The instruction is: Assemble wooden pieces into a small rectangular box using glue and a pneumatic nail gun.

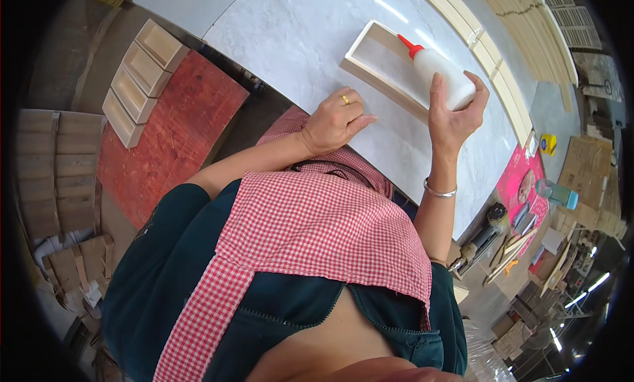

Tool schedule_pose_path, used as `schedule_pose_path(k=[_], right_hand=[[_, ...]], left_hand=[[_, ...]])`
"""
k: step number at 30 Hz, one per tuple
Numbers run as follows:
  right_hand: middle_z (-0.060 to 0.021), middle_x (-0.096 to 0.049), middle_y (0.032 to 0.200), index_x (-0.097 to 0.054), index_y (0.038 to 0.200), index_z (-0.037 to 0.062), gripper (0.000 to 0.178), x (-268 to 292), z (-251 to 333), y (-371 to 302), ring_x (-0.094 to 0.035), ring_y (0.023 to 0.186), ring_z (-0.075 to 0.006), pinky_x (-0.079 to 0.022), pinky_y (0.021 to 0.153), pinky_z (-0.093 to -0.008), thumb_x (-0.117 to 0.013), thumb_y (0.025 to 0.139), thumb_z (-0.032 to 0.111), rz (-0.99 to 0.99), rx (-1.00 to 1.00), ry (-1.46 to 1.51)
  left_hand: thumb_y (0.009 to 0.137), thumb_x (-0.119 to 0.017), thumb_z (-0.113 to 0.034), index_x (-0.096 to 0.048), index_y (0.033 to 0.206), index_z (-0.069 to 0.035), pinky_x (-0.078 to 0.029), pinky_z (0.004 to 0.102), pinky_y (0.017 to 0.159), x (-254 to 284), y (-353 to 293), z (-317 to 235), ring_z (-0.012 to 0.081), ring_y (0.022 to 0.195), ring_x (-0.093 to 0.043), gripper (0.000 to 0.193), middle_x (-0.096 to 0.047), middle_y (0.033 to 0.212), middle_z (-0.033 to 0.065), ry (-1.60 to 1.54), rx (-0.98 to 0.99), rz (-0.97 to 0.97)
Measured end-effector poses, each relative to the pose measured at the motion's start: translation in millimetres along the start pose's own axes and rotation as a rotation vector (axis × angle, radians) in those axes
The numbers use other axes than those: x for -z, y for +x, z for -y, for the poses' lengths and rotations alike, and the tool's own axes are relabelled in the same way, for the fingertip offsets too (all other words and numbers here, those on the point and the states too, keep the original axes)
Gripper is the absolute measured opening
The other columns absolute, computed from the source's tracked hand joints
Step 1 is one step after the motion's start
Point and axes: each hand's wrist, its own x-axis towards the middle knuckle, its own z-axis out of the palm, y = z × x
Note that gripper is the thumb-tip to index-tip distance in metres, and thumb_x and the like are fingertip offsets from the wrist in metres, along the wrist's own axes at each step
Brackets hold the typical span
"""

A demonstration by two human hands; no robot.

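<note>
My right hand (457, 114) is wrapped round a white squeeze bottle (437, 70) with a red pointed nozzle. The bottle is tilted, its nozzle pointing up and left over a long, shallow rectangular wooden frame (383, 83). That frame lies on the grey marble-patterned table (290, 51); whether it has a bottom I cannot tell. Partly, the bottle and my right hand hide its right end. My left hand (335, 122), with a gold ring, is loosely closed at the table's near edge, apart from the frame. Nothing shows between its fingers.
Several small wooden boxes (143, 71) stand in a row on a red board (168, 134) to the left. Long pale wood strips (492, 58) run along the table's far right side. Beyond them are a pink surface (518, 174), a yellow package (547, 144) and a bluish clear bottle (558, 193).
</note>
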Motion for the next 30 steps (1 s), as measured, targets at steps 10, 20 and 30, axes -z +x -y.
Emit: schedule_pose_path(k=[10,20,30], right_hand=[[-0.0148,-0.067,0.103,-0.057,0.119,0.0017,0.051,54,-29,-18,-0.066,0.084,-0.0271,-0.055,0.076,-0.0353,-0.084,0.081,0.023,-0.102,-0.112,-0.078],[-0.0161,-0.067,0.104,-0.058,0.117,0.0009,0.05,104,-60,-34,-0.067,0.084,-0.0272,-0.056,0.076,-0.0357,-0.084,0.081,0.023,-0.208,-0.207,-0.166],[-0.0171,-0.067,0.103,-0.058,0.115,0.0006,0.048,126,-80,-46,-0.067,0.085,-0.0275,-0.057,0.074,-0.0356,-0.084,0.081,0.023,-0.273,-0.222,-0.213]], left_hand=[[0.092,-0.069,-0.008,-0.057,0.08,-0.003,-0.046,0.0315,0.071,-4,2,0,0.0219,0.076,-0.05,0.017,-0.055,0.084,0.0063,-0.003,-0.008,-0.017],[0.092,-0.068,-0.007,-0.055,0.079,-0.003,-0.045,0.0315,0.071,-3,4,-6,0.022,0.077,-0.05,0.019,-0.056,0.086,0.0065,0.021,0.022,0.011],[0.092,-0.068,-0.007,-0.055,0.079,-0.002,-0.045,0.0311,0.07,-6,1,-5,0.0217,0.077,-0.05,0.019,-0.057,0.087,0.0066,0.013,0.019,0.011]])
